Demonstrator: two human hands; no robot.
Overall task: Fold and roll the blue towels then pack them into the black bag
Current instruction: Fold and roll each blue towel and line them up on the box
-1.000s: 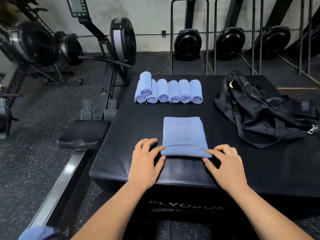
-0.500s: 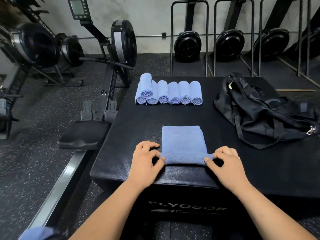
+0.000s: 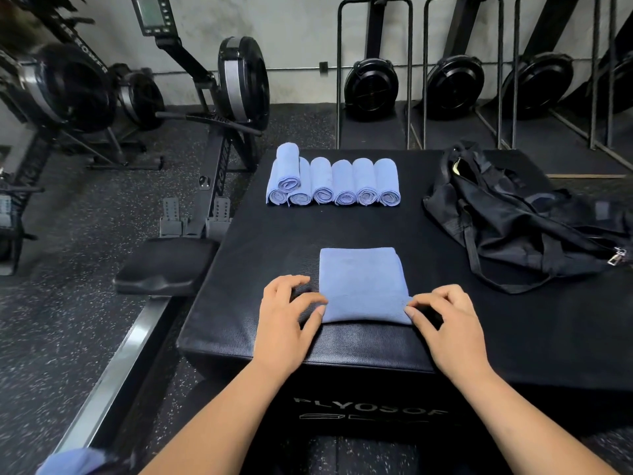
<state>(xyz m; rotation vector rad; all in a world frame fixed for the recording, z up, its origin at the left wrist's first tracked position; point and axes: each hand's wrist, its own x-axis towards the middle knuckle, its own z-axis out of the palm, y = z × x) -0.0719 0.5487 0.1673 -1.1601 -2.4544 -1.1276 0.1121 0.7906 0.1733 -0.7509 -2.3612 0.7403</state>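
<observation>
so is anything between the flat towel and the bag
Nothing visible. Only bare box top lies between the towel and the bag to its right; the rolls sit farther back, off that path.

My left hand (image 3: 286, 320), lower centre-left of the frame, and my right hand (image 3: 448, 323), lower centre-right: bare, with short nails. My left forearm (image 3: 212, 423) and right forearm (image 3: 534, 423), likewise bare, meet the bottom edge

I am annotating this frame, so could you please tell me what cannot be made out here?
Head view:
Black bag interior: hidden by its own slumped fabric.
Blue cloth, bottom left: cut off by the frame edge.
Near corners of the folded towel: covered by the left hand and right hand.
Lettering on the box: blurred.
</observation>
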